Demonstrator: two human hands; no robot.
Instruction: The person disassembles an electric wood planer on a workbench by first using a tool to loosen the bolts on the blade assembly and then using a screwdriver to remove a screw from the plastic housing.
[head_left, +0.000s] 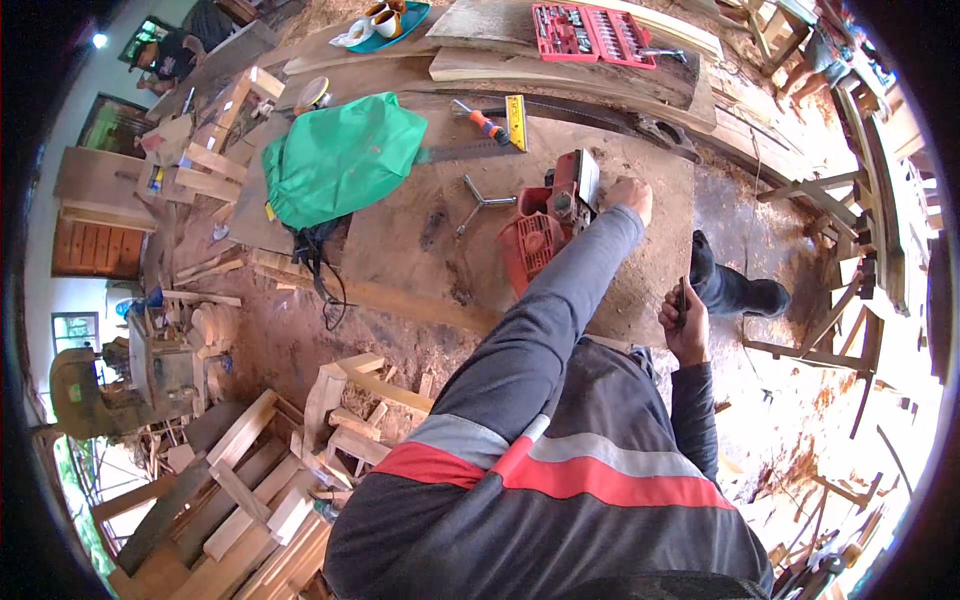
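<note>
A red electric hand planer (540, 232) lies tipped on the workbench board (420, 255), its shiny metal plate turned up. My left hand (630, 198) is curled closed just right of that plate, over wood dust; its fingertips are hidden. Lower right, beside the board's edge, my right hand (686, 325) is closed around a small dark object (684, 300) whose kind I cannot make out. Left of the planer lies a three-armed Y wrench (482, 203). Beyond it are a screwdriver (488, 127) with an orange and blue handle and a try square (516, 123) with a yellow stock.
A green cloth bag (345, 155) covers the board's left part, a black cord hanging below. Planks (480, 65) at the back carry an open red socket set (595, 35) and a teal tray (395, 28) with cups. Black boots (735, 285) show at right. Wooden frames (350, 400) stand lower left.
</note>
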